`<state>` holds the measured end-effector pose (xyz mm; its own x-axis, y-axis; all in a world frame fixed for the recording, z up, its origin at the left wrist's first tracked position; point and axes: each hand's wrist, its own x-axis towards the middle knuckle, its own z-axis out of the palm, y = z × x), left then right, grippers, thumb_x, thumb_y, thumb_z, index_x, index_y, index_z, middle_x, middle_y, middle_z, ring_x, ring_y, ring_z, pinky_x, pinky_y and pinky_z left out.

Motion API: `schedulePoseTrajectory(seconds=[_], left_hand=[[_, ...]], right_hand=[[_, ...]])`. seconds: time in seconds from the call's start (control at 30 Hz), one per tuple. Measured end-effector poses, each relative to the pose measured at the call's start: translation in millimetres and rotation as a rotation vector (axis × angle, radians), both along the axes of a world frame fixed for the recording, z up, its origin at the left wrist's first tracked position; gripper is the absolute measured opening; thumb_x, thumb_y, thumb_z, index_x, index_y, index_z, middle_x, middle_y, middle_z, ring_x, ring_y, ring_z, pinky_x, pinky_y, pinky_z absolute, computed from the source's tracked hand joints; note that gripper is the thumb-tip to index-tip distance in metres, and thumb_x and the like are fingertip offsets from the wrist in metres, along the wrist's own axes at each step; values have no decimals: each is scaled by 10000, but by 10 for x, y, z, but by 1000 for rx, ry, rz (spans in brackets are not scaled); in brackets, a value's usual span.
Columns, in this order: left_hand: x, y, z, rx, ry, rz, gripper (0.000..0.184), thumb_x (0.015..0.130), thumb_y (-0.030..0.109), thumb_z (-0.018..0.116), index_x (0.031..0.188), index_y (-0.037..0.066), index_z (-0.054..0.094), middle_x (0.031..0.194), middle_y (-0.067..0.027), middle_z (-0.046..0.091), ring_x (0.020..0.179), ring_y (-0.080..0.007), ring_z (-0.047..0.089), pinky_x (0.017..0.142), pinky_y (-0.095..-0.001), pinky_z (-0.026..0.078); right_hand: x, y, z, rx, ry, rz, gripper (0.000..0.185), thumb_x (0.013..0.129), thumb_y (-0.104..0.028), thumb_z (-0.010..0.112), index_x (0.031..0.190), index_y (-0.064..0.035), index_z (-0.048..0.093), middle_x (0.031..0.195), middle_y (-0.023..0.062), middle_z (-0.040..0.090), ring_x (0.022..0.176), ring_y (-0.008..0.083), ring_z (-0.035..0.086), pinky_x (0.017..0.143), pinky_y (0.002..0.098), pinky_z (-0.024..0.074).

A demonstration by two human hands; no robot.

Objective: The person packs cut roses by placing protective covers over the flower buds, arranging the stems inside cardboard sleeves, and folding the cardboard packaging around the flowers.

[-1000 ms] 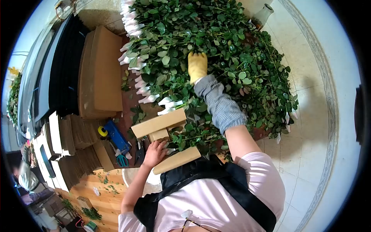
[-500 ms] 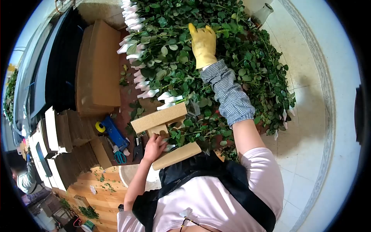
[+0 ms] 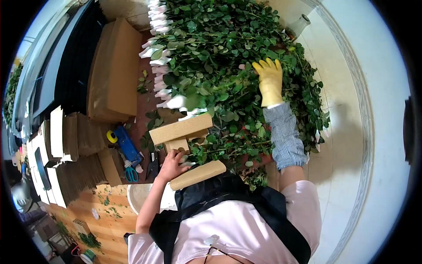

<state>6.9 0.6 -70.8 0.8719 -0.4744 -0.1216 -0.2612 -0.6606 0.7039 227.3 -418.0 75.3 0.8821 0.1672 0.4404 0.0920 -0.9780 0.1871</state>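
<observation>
My left hand [image 3: 172, 166] rests at the lower end of an upright cardboard piece [image 3: 176, 145], fingers somewhat apart, beside a white-wrapped bud [image 3: 188, 164]. Above it lies a corrugated cardboard strip [image 3: 180, 129], and another strip [image 3: 198, 175] lies below. My right hand [image 3: 269, 81], in a yellow glove, is over the right part of the leafy stems [image 3: 228, 48] with its fingers spread. A motion-blurred stem with a white-wrapped head [image 3: 177, 102] stretches from the left toward the glove. Leaves and blur hide any contact there.
Wrapped heads [image 3: 160, 22] line the pile's left edge. Left of it stand large cardboard sheets [image 3: 115, 75], stacked cartons [image 3: 66, 136], a blue tool [image 3: 127, 143] and teal scissors [image 3: 131, 174]. A glass vase [image 3: 299, 27] is at upper right. A person [image 3: 21, 196] is at far left.
My right hand rose out of the leaves, then moved right and down while its fingers spread. A blurred wrapped stem now shows above the pile. My left hand has stayed by the cardboard.
</observation>
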Motion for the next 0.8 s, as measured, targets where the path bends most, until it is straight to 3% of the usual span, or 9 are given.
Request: schedulePoseTrajectory(seconds=[0.03,0.1,0.13,0.3,0.43,0.5,0.57,0.67,0.8], left_hand=[[5,5,20,16,26,-19,657,756,343,827,1311,79,594,1163,-163,540,1110,-377,560,957,-453,481],[-8,15,-22,13,22,-13,695,740,337,838,1325,68,577,1176,-166,541,1113,-380,558,964,-452,480],[-28,3,-18,11,41,17,695,736,329,841,1322,62,578,1182,-168,540,1113,-383,557,965,-452,479],[-45,4,-49,-5,57,43,694,724,310,848,1315,56,583,1189,-166,553,1109,-379,568,969,-446,479],[-33,-23,19,10,60,59,704,710,293,858,1315,61,585,1183,-155,569,1104,-366,577,962,-442,482],[-29,-33,34,52,43,53,706,706,295,857,1315,60,587,1165,-144,579,1085,-361,583,951,-443,485],[-16,-42,77,72,-13,24,704,707,313,852,1313,64,592,1137,-137,583,1053,-347,591,925,-438,487],[1,-50,79,180,-79,-16,703,708,338,841,1302,52,597,1071,-128,580,1002,-326,594,870,-428,484],[0,-55,88,223,-106,-49,680,719,359,824,1274,31,610,1048,-124,574,981,-324,593,843,-428,482]], right_hand=[[-15,31,55,-198,350,-263,447,879,-93,638,1316,-183,608,1459,54,534,1405,266,402,1168,508,284],[42,77,-32,-80,731,-503,513,888,-99,640,1386,-188,558,1460,61,534,1416,286,401,1191,488,273],[97,181,71,35,675,-327,569,891,-95,642,1437,-179,503,1473,72,521,1433,265,389,1220,468,239],[987,864,129,663,81,466,480,929,-150,646,1396,-132,535,1314,190,622,1200,347,608,1030,424,486],[2078,1275,-76,380,-209,339,359,910,-117,640,1265,-62,619,1150,124,693,1088,293,633,934,433,514],[2272,1352,-269,144,435,4,592,757,-314,824,1278,-115,627,1239,88,674,1201,265,599,1051,431,443],[2052,1509,-431,103,423,-71,343,826,-221,717,1152,-120,677,1157,80,700,1141,252,627,1012,399,453],[1874,1508,-840,113,36,-26,160,882,-176,614,990,-135,724,1030,56,736,1019,238,686,961,362,458],[1693,1345,-505,153,266,9,113,876,-179,671,957,-101,683,884,88,719,884,256,688,882,383,495]])
